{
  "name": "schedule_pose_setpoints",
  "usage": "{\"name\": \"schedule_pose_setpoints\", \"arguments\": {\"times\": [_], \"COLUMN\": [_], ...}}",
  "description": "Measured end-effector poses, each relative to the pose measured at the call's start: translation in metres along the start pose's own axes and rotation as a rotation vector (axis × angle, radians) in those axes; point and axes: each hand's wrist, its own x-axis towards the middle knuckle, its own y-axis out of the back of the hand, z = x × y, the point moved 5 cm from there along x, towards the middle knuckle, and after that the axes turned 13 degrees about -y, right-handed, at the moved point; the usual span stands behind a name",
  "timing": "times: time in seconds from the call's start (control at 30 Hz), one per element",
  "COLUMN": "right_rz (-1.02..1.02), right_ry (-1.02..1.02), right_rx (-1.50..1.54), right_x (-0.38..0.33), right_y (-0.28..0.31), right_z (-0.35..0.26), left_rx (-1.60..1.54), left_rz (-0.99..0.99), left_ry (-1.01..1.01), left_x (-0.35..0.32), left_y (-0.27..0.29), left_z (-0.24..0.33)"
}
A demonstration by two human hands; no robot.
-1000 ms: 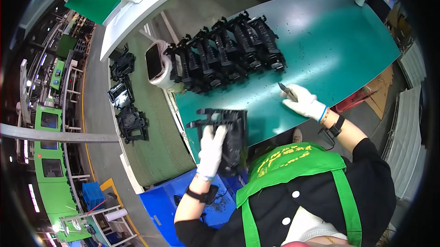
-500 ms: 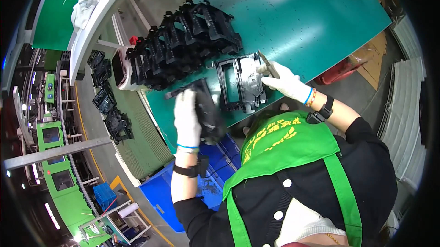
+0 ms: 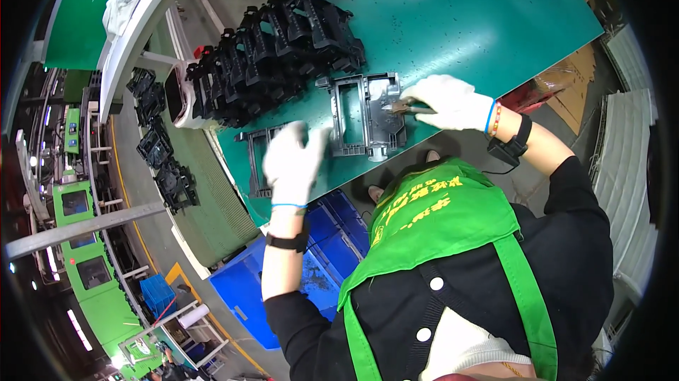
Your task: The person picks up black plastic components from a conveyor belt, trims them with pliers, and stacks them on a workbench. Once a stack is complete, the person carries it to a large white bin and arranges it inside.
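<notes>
My white-gloved left hand (image 3: 291,162) is over a black plastic frame (image 3: 259,158) lying near the table's left end. Its thumb stands apart from the fingers and nothing shows in its grasp; the hand covers much of that frame. A second black plastic frame part (image 3: 385,123), with a wide opening on its left half, lies flat on the green table (image 3: 481,20). Closed around a small, thin brownish hand tool (image 3: 403,107), my gloved right hand (image 3: 449,103) holds the tip over this part's right side. The tool's exact kind cannot be made out.
A long row of black plastic parts (image 3: 276,45) stands along the table's far left side. More parts (image 3: 159,141) lie on a green conveyor belt (image 3: 216,218). Below the table edge is a blue bin (image 3: 247,296). Dark specks are scattered over the tabletop.
The black part that my left hand held tilted now lies flat on the table, and the fingers have spread. My right hand has brought the tool down over the right part.
</notes>
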Motion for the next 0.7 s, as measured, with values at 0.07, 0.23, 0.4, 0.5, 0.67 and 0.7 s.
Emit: {"name": "schedule_pose_setpoints", "arguments": {"times": [0.07,0.23,0.4,0.5,0.67,0.7], "right_rz": [0.015,0.079,0.15,0.153,0.027,-0.032], "right_ry": [0.029,0.103,0.082,0.087,0.137,0.116], "right_rx": [-0.072,-0.222,-0.205,-0.175,-0.267,-0.32], "right_x": [0.002,0.002,0.001,0.003,0.02,0.021], "right_y": [0.006,0.035,0.072,0.087,0.101,0.099], "right_z": [-0.002,-0.019,-0.02,-0.034,-0.069,-0.071], "left_rx": [-0.04,-0.033,0.208,0.419,0.558,0.568], "left_rz": [-0.041,-0.133,-0.071,-0.06,-0.021,-0.023], "left_ry": [-0.046,-0.115,-0.402,-0.668,-0.798,-0.821], "left_x": [0.008,0.032,0.01,0.0,-0.001,-0.001], "left_y": [-0.027,-0.078,-0.03,0.001,0.016,0.018], "left_z": [0.019,-0.002,0.015,0.031,0.035,0.039]}}
